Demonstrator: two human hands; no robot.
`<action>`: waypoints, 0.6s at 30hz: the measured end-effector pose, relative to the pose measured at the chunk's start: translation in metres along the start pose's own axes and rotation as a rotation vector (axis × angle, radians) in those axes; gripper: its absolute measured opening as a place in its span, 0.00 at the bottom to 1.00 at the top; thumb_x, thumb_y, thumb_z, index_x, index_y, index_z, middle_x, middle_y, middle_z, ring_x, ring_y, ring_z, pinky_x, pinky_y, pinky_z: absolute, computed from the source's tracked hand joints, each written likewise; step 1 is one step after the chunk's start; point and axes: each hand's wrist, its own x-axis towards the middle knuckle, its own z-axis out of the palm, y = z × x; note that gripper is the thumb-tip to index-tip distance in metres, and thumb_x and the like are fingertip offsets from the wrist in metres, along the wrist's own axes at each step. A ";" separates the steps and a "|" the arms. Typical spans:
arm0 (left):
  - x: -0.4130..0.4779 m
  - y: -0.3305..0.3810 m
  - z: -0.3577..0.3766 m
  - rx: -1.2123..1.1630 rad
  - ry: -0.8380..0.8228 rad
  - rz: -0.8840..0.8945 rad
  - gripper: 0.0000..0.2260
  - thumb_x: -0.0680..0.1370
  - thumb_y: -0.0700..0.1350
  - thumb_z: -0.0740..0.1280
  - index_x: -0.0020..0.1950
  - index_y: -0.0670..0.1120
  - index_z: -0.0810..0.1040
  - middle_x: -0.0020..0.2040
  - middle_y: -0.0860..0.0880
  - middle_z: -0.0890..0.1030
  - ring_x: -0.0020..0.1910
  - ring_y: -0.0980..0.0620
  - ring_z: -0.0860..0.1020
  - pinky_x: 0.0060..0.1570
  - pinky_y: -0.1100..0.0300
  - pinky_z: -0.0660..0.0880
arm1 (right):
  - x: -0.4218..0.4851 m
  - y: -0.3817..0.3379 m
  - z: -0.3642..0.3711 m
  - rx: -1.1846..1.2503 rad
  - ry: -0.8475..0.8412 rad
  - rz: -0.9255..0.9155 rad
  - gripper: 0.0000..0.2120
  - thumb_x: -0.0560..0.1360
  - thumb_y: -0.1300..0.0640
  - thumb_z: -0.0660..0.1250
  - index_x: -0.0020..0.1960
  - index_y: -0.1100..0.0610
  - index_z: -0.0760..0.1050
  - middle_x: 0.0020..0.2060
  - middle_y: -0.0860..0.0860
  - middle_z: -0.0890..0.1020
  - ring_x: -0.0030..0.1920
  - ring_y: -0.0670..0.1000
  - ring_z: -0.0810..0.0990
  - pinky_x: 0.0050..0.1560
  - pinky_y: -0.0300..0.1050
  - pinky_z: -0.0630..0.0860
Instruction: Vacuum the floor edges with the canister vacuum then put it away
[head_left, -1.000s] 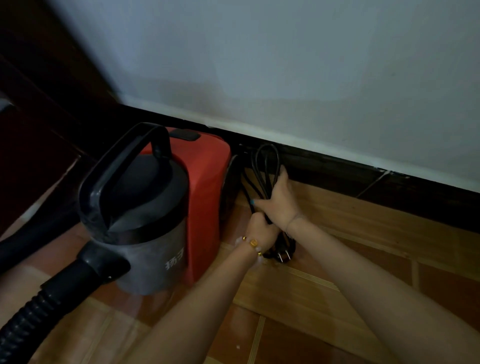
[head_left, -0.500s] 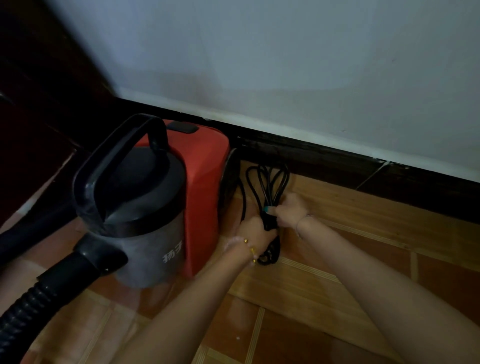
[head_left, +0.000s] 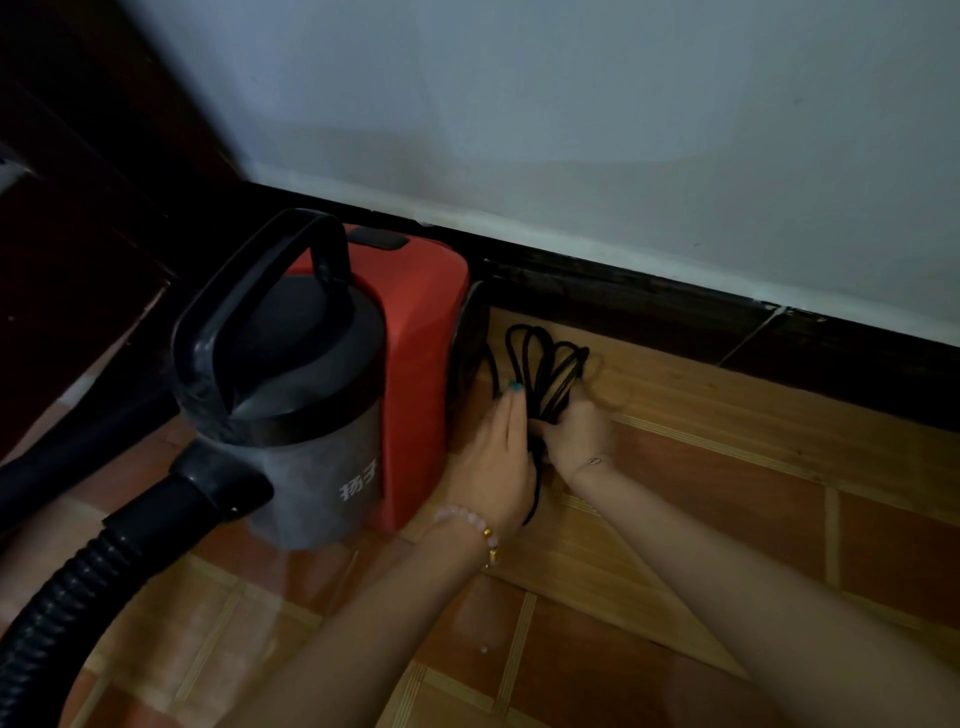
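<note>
The red-and-grey canister vacuum (head_left: 415, 364) stood upright on the floor (head_left: 701, 519). Its black cord (head_left: 550, 399) was bunched in loops just beside it; its ribbed black hose (head_left: 78, 587) trailed lower left.

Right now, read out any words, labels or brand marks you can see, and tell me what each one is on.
"扬子": white characters on the grey dust canister of the vacuum.
Nothing else can be read: no text shows on the red body, the power cord or the wall.
</note>
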 end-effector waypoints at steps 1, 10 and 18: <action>0.000 -0.002 0.002 0.043 0.008 0.028 0.26 0.76 0.38 0.60 0.73 0.36 0.61 0.72 0.39 0.67 0.70 0.45 0.68 0.66 0.55 0.68 | -0.001 0.001 0.002 0.082 -0.022 0.005 0.23 0.73 0.62 0.70 0.66 0.60 0.69 0.47 0.57 0.83 0.48 0.58 0.82 0.42 0.43 0.77; -0.009 -0.014 0.011 0.472 -0.159 0.134 0.31 0.72 0.58 0.57 0.65 0.38 0.75 0.64 0.42 0.78 0.60 0.49 0.79 0.53 0.57 0.77 | -0.006 0.015 -0.007 0.414 -0.157 0.159 0.29 0.77 0.70 0.62 0.75 0.54 0.61 0.42 0.56 0.80 0.42 0.54 0.79 0.47 0.49 0.79; 0.003 -0.014 0.008 0.653 -0.267 0.085 0.28 0.83 0.50 0.47 0.76 0.38 0.37 0.78 0.41 0.41 0.77 0.46 0.46 0.73 0.51 0.52 | -0.016 0.008 -0.025 -0.018 -0.224 -0.084 0.26 0.78 0.66 0.60 0.74 0.58 0.61 0.55 0.53 0.80 0.52 0.50 0.79 0.44 0.32 0.70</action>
